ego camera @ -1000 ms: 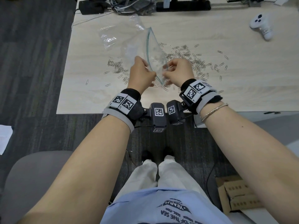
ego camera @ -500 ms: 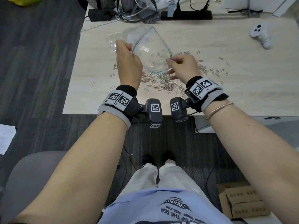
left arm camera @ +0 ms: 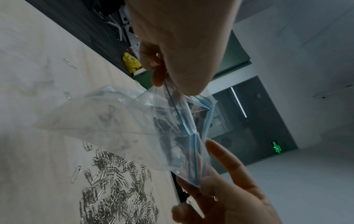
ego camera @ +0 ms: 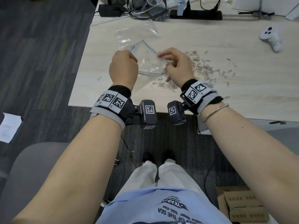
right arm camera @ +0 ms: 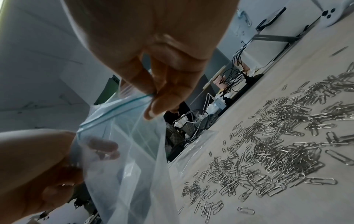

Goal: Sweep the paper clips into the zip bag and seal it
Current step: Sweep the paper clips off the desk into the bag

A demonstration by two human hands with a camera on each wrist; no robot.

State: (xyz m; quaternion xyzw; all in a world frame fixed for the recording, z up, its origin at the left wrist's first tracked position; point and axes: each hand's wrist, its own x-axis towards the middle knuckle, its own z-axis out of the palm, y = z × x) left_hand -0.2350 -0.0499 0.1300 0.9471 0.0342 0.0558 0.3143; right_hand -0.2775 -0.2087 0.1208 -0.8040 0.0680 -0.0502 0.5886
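Observation:
A clear zip bag (ego camera: 148, 61) with a blue-green zip line hangs just above the pale wooden table (ego camera: 242, 94), its mouth pulled open between both hands. My left hand (ego camera: 127, 59) pinches the left lip of the bag (left arm camera: 134, 121), seen closely at the left hand (left arm camera: 164, 84). My right hand (ego camera: 163, 62) pinches the right lip, thumb and forefinger on the zip line, as the right hand (right arm camera: 153, 97) shows. Several silver paper clips (ego camera: 202, 69) lie spread to the right of and below the bag; the paper clips (right arm camera: 268, 151) are all on the table.
A crumpled clear wrapper (ego camera: 137, 32) lies behind the bag. A white controller (ego camera: 270, 36) sits at the far right, a black power strip (ego camera: 195, 14) and cables along the back. One stray clip (ego camera: 99, 77) lies near the table's left edge.
The hands, close together a second ago, have drawn apart and pulled the bag's mouth open. The bag has come down lower, nearer the clips by the table's front.

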